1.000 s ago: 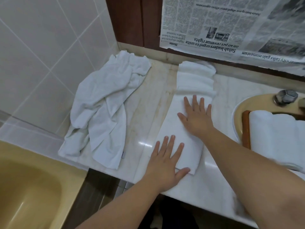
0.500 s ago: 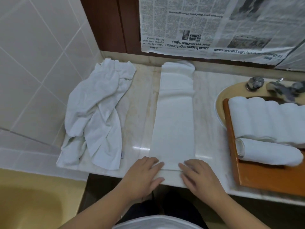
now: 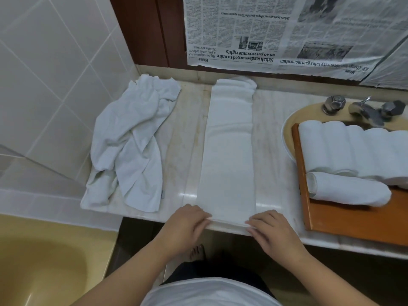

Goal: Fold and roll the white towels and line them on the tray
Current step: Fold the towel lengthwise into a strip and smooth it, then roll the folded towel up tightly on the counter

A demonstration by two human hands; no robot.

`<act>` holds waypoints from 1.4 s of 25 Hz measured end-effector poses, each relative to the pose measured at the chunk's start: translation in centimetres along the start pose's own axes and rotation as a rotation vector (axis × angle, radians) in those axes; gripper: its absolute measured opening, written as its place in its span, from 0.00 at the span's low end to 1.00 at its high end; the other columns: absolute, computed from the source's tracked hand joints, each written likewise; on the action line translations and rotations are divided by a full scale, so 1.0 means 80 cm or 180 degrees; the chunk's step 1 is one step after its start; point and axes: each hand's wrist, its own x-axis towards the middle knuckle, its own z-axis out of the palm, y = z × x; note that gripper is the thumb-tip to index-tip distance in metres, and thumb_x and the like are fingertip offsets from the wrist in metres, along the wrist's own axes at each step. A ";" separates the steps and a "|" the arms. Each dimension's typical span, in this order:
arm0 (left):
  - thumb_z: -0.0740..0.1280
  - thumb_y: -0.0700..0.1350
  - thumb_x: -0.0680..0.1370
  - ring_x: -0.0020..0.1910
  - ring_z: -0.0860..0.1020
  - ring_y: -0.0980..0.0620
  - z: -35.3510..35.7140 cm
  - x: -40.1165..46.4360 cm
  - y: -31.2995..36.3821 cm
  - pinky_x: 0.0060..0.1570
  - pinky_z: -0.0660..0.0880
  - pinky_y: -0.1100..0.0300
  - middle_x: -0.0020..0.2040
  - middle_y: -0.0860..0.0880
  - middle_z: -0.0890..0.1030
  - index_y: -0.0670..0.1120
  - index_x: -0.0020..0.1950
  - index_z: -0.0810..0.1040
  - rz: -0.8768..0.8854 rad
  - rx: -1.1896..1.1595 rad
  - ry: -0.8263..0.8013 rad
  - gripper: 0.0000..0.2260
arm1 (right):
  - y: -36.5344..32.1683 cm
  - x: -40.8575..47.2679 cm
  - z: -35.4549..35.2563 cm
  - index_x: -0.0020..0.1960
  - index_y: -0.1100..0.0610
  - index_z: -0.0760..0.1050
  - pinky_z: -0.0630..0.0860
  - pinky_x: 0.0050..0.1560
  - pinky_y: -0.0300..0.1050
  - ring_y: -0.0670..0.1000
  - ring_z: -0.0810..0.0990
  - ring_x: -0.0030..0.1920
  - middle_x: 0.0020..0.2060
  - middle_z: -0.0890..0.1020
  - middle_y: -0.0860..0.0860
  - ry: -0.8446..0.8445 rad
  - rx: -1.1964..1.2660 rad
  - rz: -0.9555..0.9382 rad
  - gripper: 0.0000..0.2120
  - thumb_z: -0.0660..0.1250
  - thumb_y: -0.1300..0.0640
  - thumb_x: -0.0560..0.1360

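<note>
One folded towel (image 3: 229, 151) lies as a long narrow strip across the marble counter (image 3: 271, 151), running from the counter's back edge, where its far end bunches slightly against the ledge, to the front edge, where its near end sits right at the lip. Both hands are on that near end: the left hand (image 3: 185, 226) grips the left corner with fingers curled over the cloth, and the right hand (image 3: 271, 230) grips the right corner the same way, fingertips bent down onto the hem — the edge looks slightly lifted between them, though how far is hard to tell. To the right, a wooden tray (image 3: 326, 226) sits over the counter's right part, partly over the yellow basin (image 3: 289, 133); it carries a row of rolled towels (image 3: 353, 151) side by side toward the back, and one more rolled towel (image 3: 346, 192) lying crosswise in front of them. Behind the tray stand the metal taps (image 3: 362, 108). At the counter's left end, well apart from the strip, a crumpled pile of unfolded towels (image 3: 132, 146) lies in a loose heap reaching both front and back edges. Newspaper sheets (image 3: 287, 32) hang on the wall above the back edge, white tiles (image 3: 48, 69) cover the left wall, and a yellow tub (image 3: 44, 261) sits below the counter's left corner.
</note>
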 end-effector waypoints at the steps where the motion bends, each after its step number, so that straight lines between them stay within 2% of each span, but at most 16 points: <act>1: 0.64 0.53 0.85 0.51 0.75 0.61 -0.003 0.001 0.005 0.54 0.74 0.61 0.51 0.59 0.80 0.53 0.63 0.82 -0.0314 -0.0180 0.0006 0.11 | -0.002 0.006 -0.004 0.58 0.48 0.84 0.76 0.57 0.45 0.43 0.76 0.54 0.53 0.80 0.41 -0.0001 0.0191 0.0248 0.12 0.64 0.44 0.82; 4: 0.63 0.53 0.85 0.52 0.77 0.61 0.001 0.011 0.012 0.57 0.75 0.62 0.54 0.59 0.78 0.54 0.64 0.81 -0.0699 -0.0421 0.0136 0.11 | -0.005 0.025 -0.007 0.60 0.45 0.81 0.73 0.55 0.43 0.40 0.75 0.51 0.48 0.75 0.37 -0.0058 0.0556 0.0827 0.11 0.64 0.44 0.82; 7: 0.68 0.49 0.83 0.48 0.75 0.58 0.008 0.019 0.017 0.51 0.76 0.63 0.54 0.56 0.73 0.54 0.62 0.81 -0.0750 -0.0213 0.0293 0.09 | -0.006 0.033 -0.009 0.60 0.41 0.78 0.75 0.53 0.44 0.42 0.75 0.47 0.46 0.74 0.39 -0.0069 0.0484 0.0843 0.08 0.67 0.48 0.81; 9: 0.75 0.43 0.77 0.46 0.74 0.52 0.014 0.022 0.013 0.45 0.77 0.56 0.52 0.53 0.76 0.52 0.56 0.83 -0.0301 0.0428 0.0360 0.10 | -0.004 0.028 -0.005 0.57 0.45 0.81 0.76 0.50 0.45 0.45 0.74 0.47 0.48 0.75 0.43 0.0069 0.0187 0.0536 0.07 0.69 0.50 0.80; 11: 0.78 0.41 0.73 0.47 0.74 0.49 0.019 0.016 0.006 0.43 0.75 0.54 0.54 0.51 0.79 0.50 0.56 0.84 0.0313 0.0951 0.0379 0.13 | 0.000 0.017 0.000 0.58 0.49 0.83 0.76 0.53 0.45 0.49 0.77 0.52 0.56 0.79 0.47 0.0171 -0.0099 0.0189 0.09 0.70 0.50 0.80; 12: 0.76 0.43 0.75 0.49 0.75 0.49 0.021 0.012 0.002 0.45 0.75 0.53 0.55 0.50 0.80 0.49 0.58 0.84 0.0530 0.1034 0.0396 0.12 | 0.002 0.012 0.002 0.59 0.50 0.83 0.76 0.55 0.46 0.50 0.78 0.55 0.59 0.80 0.48 0.0222 -0.0196 0.0014 0.10 0.69 0.49 0.80; 14: 0.73 0.47 0.80 0.55 0.77 0.48 0.020 0.001 -0.008 0.53 0.75 0.53 0.60 0.51 0.82 0.48 0.64 0.83 0.0684 0.1040 0.0440 0.13 | 0.004 0.008 0.004 0.60 0.52 0.84 0.77 0.54 0.48 0.52 0.80 0.55 0.59 0.82 0.48 0.0361 -0.0344 -0.0202 0.13 0.67 0.49 0.81; 17: 0.76 0.44 0.78 0.59 0.78 0.47 0.019 -0.005 -0.024 0.57 0.76 0.52 0.63 0.50 0.82 0.48 0.67 0.82 0.0704 0.1062 0.0413 0.17 | 0.003 0.008 0.008 0.60 0.53 0.84 0.78 0.50 0.49 0.52 0.81 0.52 0.56 0.84 0.47 0.0458 -0.0464 -0.0165 0.13 0.65 0.51 0.81; 21: 0.71 0.43 0.82 0.56 0.78 0.51 0.013 0.010 -0.017 0.57 0.75 0.57 0.59 0.52 0.83 0.48 0.67 0.83 0.0250 0.0304 0.0437 0.13 | -0.004 0.013 0.006 0.60 0.52 0.83 0.78 0.50 0.48 0.50 0.79 0.52 0.53 0.84 0.45 0.0341 -0.0361 0.0176 0.13 0.63 0.54 0.80; 25: 0.64 0.46 0.85 0.53 0.71 0.57 0.007 0.025 -0.001 0.57 0.69 0.66 0.53 0.57 0.78 0.50 0.63 0.83 -0.0400 -0.0133 0.0295 0.11 | -0.005 0.034 0.002 0.60 0.52 0.82 0.74 0.49 0.45 0.48 0.73 0.48 0.48 0.78 0.43 0.0132 0.0050 0.0720 0.11 0.63 0.57 0.83; 29: 0.62 0.46 0.85 0.52 0.68 0.52 0.011 0.050 0.007 0.55 0.70 0.61 0.51 0.54 0.71 0.48 0.56 0.84 -0.1024 -0.0119 0.0219 0.11 | -0.001 0.061 -0.004 0.60 0.50 0.80 0.70 0.54 0.42 0.47 0.71 0.52 0.49 0.76 0.44 -0.0219 0.0315 0.1197 0.11 0.59 0.53 0.86; 31: 0.64 0.46 0.84 0.52 0.68 0.52 0.014 0.059 0.011 0.57 0.72 0.59 0.52 0.52 0.70 0.46 0.57 0.85 -0.1256 -0.0066 0.0358 0.10 | -0.003 0.068 -0.005 0.57 0.46 0.76 0.69 0.54 0.40 0.47 0.71 0.54 0.49 0.74 0.42 -0.0319 0.0425 0.1397 0.08 0.59 0.52 0.86; 33: 0.65 0.45 0.83 0.52 0.69 0.53 0.016 0.063 0.017 0.56 0.73 0.58 0.52 0.53 0.70 0.48 0.61 0.84 -0.1238 0.0000 0.0494 0.10 | -0.008 0.069 -0.001 0.57 0.48 0.76 0.72 0.54 0.42 0.48 0.71 0.54 0.50 0.73 0.43 -0.0146 0.0435 0.1461 0.06 0.61 0.54 0.85; 35: 0.68 0.43 0.81 0.51 0.72 0.52 0.013 0.064 0.020 0.51 0.74 0.56 0.53 0.53 0.73 0.52 0.62 0.83 -0.1081 0.0131 0.0566 0.11 | -0.011 0.068 0.004 0.58 0.51 0.79 0.74 0.54 0.45 0.49 0.72 0.54 0.53 0.72 0.46 0.0188 0.0325 0.1447 0.06 0.66 0.58 0.82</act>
